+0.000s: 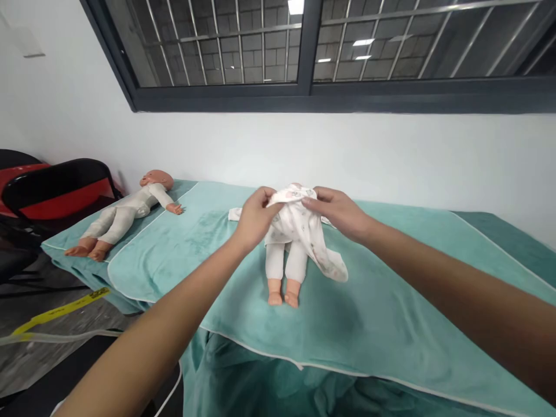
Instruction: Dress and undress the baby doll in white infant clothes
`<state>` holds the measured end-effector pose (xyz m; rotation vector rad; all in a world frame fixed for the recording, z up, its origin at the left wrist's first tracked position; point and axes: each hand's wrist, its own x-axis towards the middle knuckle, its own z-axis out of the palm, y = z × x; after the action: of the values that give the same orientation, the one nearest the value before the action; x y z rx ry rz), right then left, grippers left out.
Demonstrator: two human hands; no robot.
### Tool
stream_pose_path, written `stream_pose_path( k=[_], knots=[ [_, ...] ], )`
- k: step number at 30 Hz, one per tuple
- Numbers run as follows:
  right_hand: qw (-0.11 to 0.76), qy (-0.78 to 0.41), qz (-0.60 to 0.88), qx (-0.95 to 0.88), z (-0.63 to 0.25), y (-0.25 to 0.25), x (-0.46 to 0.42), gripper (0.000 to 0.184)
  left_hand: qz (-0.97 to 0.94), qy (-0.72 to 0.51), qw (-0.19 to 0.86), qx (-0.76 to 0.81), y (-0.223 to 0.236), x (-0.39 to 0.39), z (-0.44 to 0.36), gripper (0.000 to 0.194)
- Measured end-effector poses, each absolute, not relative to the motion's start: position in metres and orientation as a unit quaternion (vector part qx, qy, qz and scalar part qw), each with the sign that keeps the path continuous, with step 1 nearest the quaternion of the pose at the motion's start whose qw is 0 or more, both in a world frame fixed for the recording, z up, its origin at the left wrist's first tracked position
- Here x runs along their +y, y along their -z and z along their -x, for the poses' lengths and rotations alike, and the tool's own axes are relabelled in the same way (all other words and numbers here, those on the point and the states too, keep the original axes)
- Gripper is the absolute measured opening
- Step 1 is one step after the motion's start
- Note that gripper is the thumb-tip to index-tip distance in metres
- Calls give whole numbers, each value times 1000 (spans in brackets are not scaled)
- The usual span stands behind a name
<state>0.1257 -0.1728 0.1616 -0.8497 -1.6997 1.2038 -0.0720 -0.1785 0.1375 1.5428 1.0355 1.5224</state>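
Note:
A baby doll (pixel 274 292) lies on its back on the green cloth, feet toward me, with white leggings on its legs. Over its upper body and head is a white baby garment (pixel 299 226) with a small print. My left hand (pixel 257 215) pinches the garment's upper edge on the left side. On the right side of that same edge, the thumb and fingers of my right hand (pixel 336 211) are closed on the fabric. One loose part of the garment hangs to the right of the doll's legs. The doll's face is hidden.
A second doll (pixel 124 214) in white clothes lies at the left end of the cloth-covered table (pixel 174 249). Black and red chairs (pixel 61 185) stand at far left, with a yellow strap (pixel 65 310) below. Behind the table are a wall and a barred window (pixel 217 98).

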Motion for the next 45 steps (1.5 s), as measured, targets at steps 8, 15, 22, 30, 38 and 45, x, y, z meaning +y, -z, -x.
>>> stream_pose_path(
  k=[8, 15, 22, 30, 38, 45],
  knots=[
    [438, -472, 248, -723, -109, -231, -190, 29, -550, -640, 464, 271, -203, -194, 76, 21],
    [444, -461, 258, -724, -97, -258, -211, 43, -530, -614, 538, 230, -223, -213, 99, 27],
    [354, -279, 370, -813, -94, -275, -221, 35, -675, -391, 536, 324, -232, -240, 129, 38],
    [256, -353, 345, -831, -87, -291, -243, 33, -639, -529, 471, 299, -242, -252, 107, 27],
    [339, -478, 333, -739, -105, -268, -221, 19, -621, -495, 541, 276, -227, -242, 83, 38],
    [417, -556, 329, -639, -112, -230, -188, 10, -630, -404, 573, 335, -193, -226, 65, 42]
  ],
)
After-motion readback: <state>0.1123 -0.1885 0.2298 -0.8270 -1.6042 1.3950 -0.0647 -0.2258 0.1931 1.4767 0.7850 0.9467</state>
